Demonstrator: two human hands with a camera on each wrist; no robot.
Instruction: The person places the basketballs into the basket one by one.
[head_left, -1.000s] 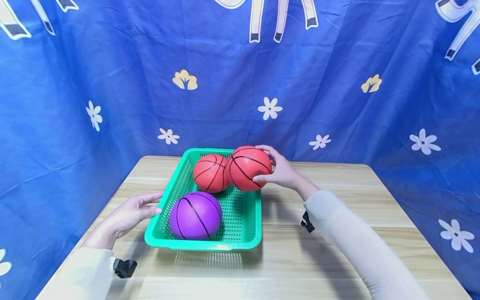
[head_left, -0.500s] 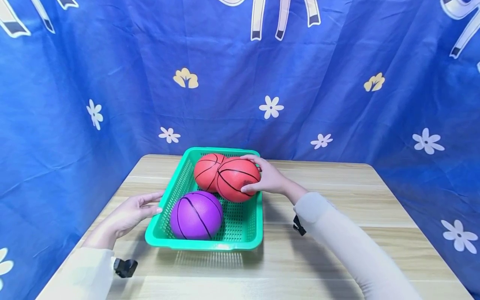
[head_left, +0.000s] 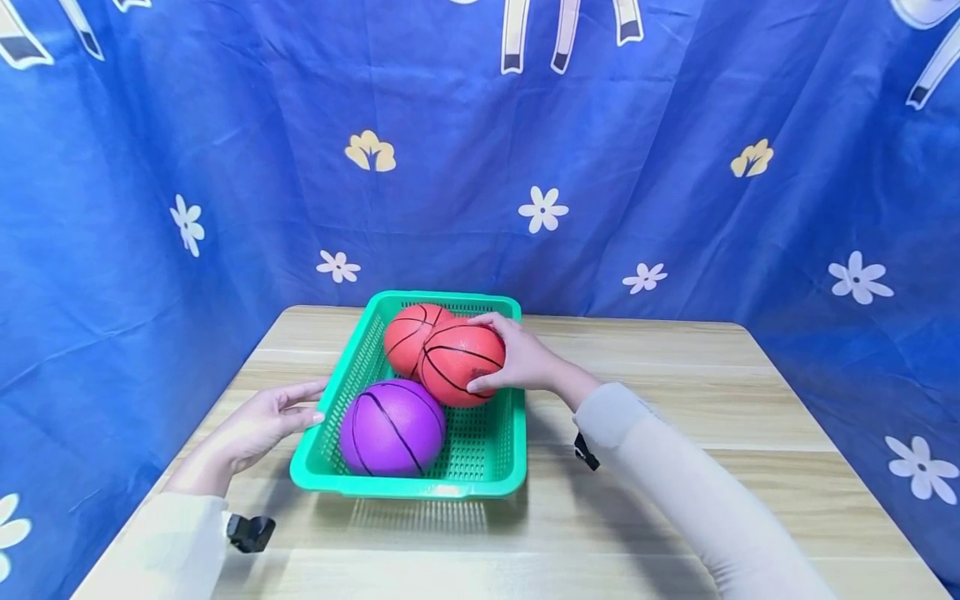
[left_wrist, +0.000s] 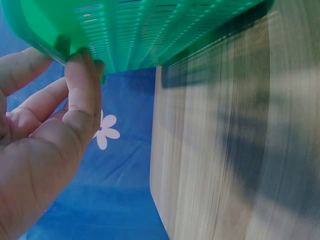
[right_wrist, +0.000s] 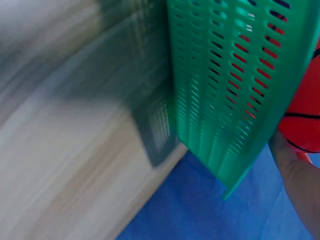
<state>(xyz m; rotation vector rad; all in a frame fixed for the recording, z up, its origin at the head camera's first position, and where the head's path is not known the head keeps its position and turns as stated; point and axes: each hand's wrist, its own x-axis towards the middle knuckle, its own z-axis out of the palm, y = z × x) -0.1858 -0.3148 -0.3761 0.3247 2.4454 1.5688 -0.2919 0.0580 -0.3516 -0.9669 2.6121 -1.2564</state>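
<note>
A green plastic basket (head_left: 408,487) stands on the table, holding a purple toy basketball (head_left: 392,428) at its near left and a red toy basketball (head_left: 412,333) at the back. My right hand (head_left: 525,358) grips a second red toy basketball (head_left: 457,362) from its right side, low inside the basket and close against the other two balls. Part of this ball (right_wrist: 305,110) shows beyond the basket's wall in the right wrist view. At the basket's left rim, my left hand (head_left: 266,425) pinches the edge between thumb and fingers, as the left wrist view (left_wrist: 55,115) also shows.
The wooden table (head_left: 660,433) extends on both sides of the basket. A blue curtain (head_left: 465,167) with white flowers hangs behind and beside it. A black device (head_left: 250,533) sits on the left wrist and another (head_left: 587,451) on the right.
My right hand has brought its red basketball left and down from over the basket's right rim to beside the purple one. The left hand stays at the rim.
</note>
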